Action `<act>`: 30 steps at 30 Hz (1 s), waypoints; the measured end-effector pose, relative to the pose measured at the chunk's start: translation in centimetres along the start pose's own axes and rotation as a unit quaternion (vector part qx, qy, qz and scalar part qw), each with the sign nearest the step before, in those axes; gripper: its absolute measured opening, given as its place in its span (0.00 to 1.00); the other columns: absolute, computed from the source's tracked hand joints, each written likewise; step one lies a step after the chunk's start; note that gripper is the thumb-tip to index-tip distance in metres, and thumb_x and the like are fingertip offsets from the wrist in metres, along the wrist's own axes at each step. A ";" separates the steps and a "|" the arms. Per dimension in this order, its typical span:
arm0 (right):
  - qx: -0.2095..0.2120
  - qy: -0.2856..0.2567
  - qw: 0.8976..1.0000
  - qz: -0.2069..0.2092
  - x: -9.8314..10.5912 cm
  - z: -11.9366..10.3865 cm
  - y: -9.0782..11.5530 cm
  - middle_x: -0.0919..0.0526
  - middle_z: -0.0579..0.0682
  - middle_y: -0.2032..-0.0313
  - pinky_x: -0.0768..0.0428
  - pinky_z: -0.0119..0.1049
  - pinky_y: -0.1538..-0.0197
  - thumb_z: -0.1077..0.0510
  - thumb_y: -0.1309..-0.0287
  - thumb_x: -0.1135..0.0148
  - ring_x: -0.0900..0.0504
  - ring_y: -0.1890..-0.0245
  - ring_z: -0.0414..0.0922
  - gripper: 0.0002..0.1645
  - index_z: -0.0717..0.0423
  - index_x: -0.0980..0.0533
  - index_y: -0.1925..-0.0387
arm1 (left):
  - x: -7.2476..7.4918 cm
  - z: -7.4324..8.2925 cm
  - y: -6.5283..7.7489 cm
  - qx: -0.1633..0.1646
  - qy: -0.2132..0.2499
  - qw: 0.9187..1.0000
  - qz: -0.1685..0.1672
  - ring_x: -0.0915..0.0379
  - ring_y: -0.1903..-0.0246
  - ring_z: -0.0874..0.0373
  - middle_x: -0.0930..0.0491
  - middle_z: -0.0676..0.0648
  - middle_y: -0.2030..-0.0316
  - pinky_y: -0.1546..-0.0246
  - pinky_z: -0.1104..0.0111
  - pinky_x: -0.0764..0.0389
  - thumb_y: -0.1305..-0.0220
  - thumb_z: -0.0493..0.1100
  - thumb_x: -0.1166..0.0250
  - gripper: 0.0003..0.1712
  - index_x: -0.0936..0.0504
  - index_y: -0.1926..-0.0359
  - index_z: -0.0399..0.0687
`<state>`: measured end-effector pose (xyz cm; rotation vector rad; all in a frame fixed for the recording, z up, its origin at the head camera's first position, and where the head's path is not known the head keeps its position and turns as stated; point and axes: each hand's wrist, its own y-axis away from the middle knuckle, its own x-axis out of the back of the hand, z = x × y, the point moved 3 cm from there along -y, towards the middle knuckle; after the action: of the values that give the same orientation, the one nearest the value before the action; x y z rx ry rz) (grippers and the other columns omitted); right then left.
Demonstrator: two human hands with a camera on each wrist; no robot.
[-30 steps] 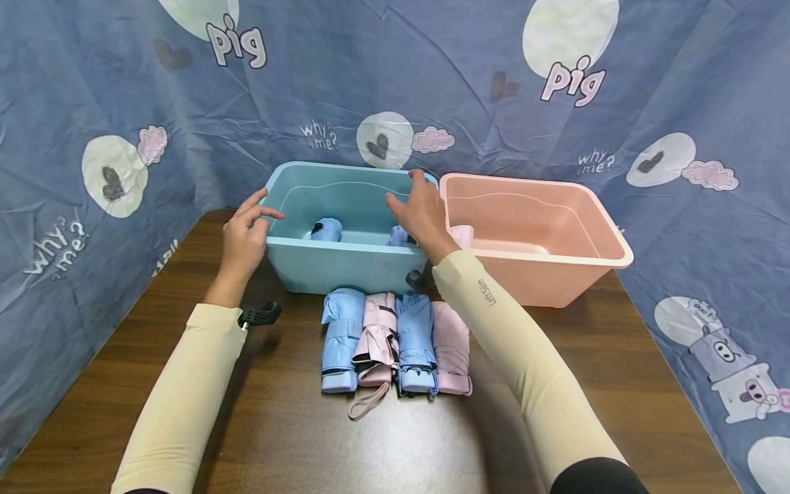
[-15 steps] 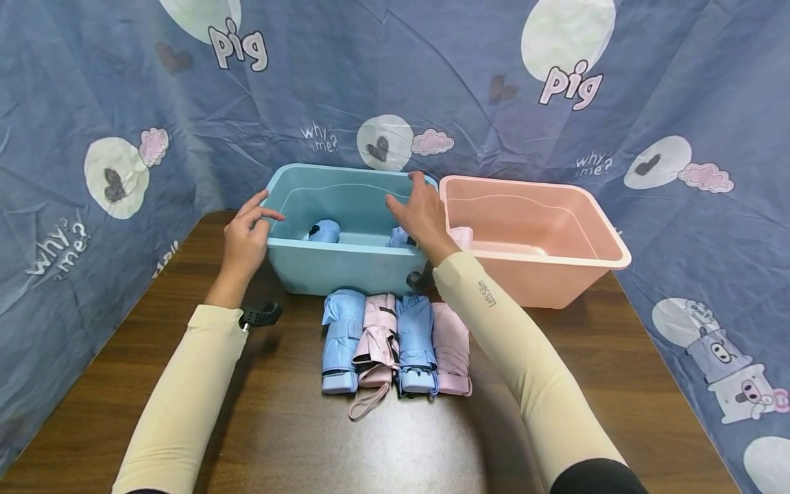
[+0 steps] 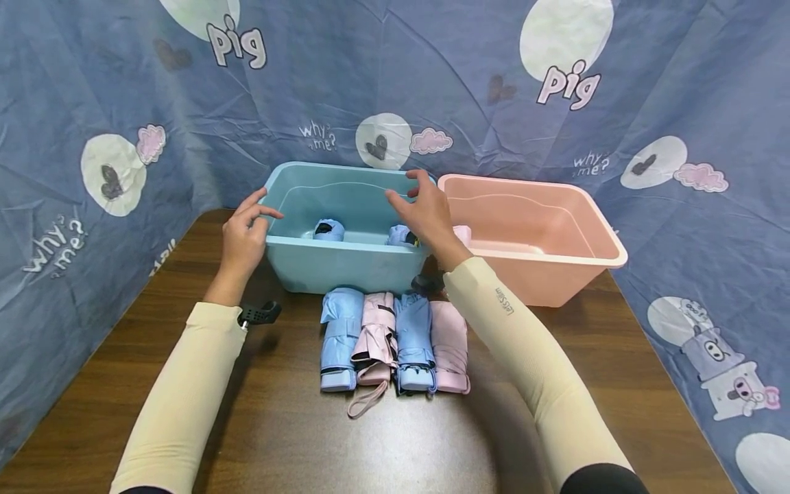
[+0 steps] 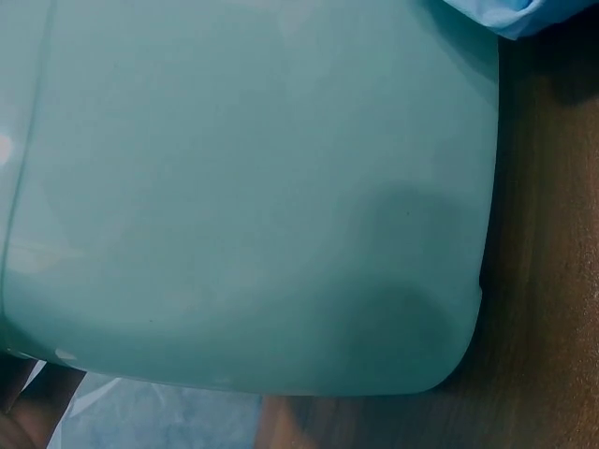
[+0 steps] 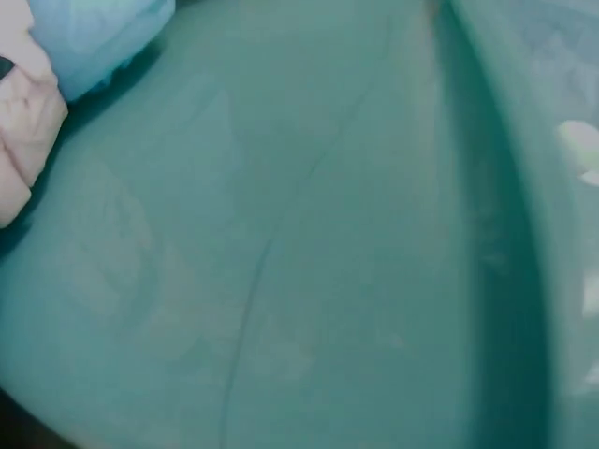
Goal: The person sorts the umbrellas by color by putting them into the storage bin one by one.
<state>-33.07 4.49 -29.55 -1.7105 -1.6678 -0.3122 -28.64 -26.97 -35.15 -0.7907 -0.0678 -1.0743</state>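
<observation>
My left hand (image 3: 243, 237) rests at the left rim of the blue bin (image 3: 345, 269), fingers fairly straight. In the left wrist view, its fingers (image 4: 42, 402) show at the lower left beside the bin's wall. My right hand (image 3: 428, 216) is over the bin's right end, thumb apart from the fingers and nothing between them. Inside the bin lie a blue folded umbrella (image 3: 329, 230) and another blue folded umbrella (image 3: 398, 235), both partly hidden by the front wall. Before the bin, a blue umbrella (image 3: 341, 339), pink umbrella (image 3: 375, 336), darker blue umbrella (image 3: 415, 339) and pink umbrella (image 3: 450, 346) lie side by side.
A pink bin (image 3: 524, 278) stands right of the blue one, close against it. A pink umbrella (image 3: 463, 234) inside it is partly hidden by my right wrist. Both bins stand on a brown wooden table (image 3: 296, 439), before a blue patterned cloth (image 3: 481, 41).
My right hand and forearm have shifted slightly right. The left blue umbrella inside the bin has rolled a little, so its black part faces differently. My left hand stays at the rim.
</observation>
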 end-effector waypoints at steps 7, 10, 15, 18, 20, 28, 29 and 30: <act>0.035 -0.082 0.996 -0.016 2.2 -0.1 3.0 0.21 0.54 0.54 0.23 0.41 0.54 0.41 0.41 0.39 0.21 0.57 0.47 0.36 0.50 0.35 0.35 | 0.4 0.0 0.1 0.006 0.001 1.000 0.003 0.29 0.63 0.64 0.29 0.55 0.36 0.83 0.72 0.47 0.38 0.35 0.54 0.19 0.14 0.65 0.39; 0.041 -0.108 0.993 -0.018 3.2 0.3 4.6 0.21 0.53 0.54 0.22 0.41 0.55 0.42 0.42 0.38 0.21 0.59 0.48 0.36 0.49 0.35 0.35 | 0.4 0.1 -0.1 0.006 0.007 1.000 0.002 0.27 0.51 0.57 0.29 0.54 0.36 0.83 0.71 0.47 0.38 0.35 0.55 0.20 0.14 0.65 0.38; 0.062 -0.100 0.993 0.002 4.8 0.9 7.5 0.20 0.56 0.56 0.20 0.42 0.56 0.45 0.42 0.36 0.19 0.61 0.48 0.35 0.52 0.33 0.36 | -0.2 0.1 -0.2 0.007 0.013 1.000 -0.001 0.34 0.38 0.57 0.28 0.52 0.36 0.78 0.69 0.46 0.39 0.35 0.55 0.20 0.15 0.65 0.37; 0.073 -0.096 0.993 0.014 5.4 1.4 9.1 0.19 0.55 0.57 0.20 0.43 0.56 0.45 0.42 0.35 0.18 0.62 0.47 0.34 0.51 0.31 0.37 | -0.2 0.2 -0.2 0.009 0.010 1.000 -0.001 0.30 0.43 0.61 0.28 0.54 0.36 0.77 0.69 0.45 0.39 0.35 0.55 0.20 0.15 0.65 0.37; 0.075 -0.104 0.992 0.019 5.8 1.9 10.1 0.19 0.54 0.57 0.20 0.42 0.55 0.46 0.42 0.35 0.18 0.61 0.46 0.32 0.50 0.30 0.38 | -0.3 0.2 -0.1 0.011 0.007 1.000 -0.001 0.27 0.54 0.64 0.29 0.55 0.36 0.78 0.70 0.45 0.39 0.35 0.55 0.20 0.15 0.64 0.38; 0.074 -0.128 0.987 0.063 7.2 4.4 13.7 0.19 0.59 0.56 0.20 0.47 0.56 0.55 0.43 0.33 0.19 0.59 0.51 0.29 0.53 0.28 0.40 | -0.2 0.2 -0.1 0.013 0.007 1.000 -0.004 0.31 0.44 0.60 0.29 0.56 0.36 0.80 0.70 0.45 0.38 0.35 0.55 0.20 0.15 0.63 0.38; 0.075 -0.125 0.987 0.070 7.3 4.8 14.1 0.18 0.59 0.56 0.20 0.47 0.57 0.56 0.43 0.33 0.19 0.59 0.51 0.28 0.54 0.28 0.40 | -0.2 0.2 -0.1 0.013 0.010 1.000 -0.003 0.31 0.43 0.59 0.29 0.55 0.36 0.80 0.70 0.45 0.38 0.35 0.55 0.20 0.15 0.64 0.38; 0.075 -0.120 0.987 0.075 7.3 5.1 14.4 0.18 0.59 0.56 0.20 0.46 0.57 0.56 0.43 0.33 0.19 0.59 0.51 0.28 0.55 0.28 0.41 | -0.2 0.2 -0.1 0.012 0.012 1.000 -0.002 0.31 0.43 0.58 0.29 0.56 0.36 0.80 0.70 0.46 0.38 0.35 0.55 0.20 0.15 0.64 0.37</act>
<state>-20.00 14.67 -33.25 -1.8018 -1.6717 0.0913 -28.78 -26.74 -35.02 -0.7551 -0.0619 -1.0849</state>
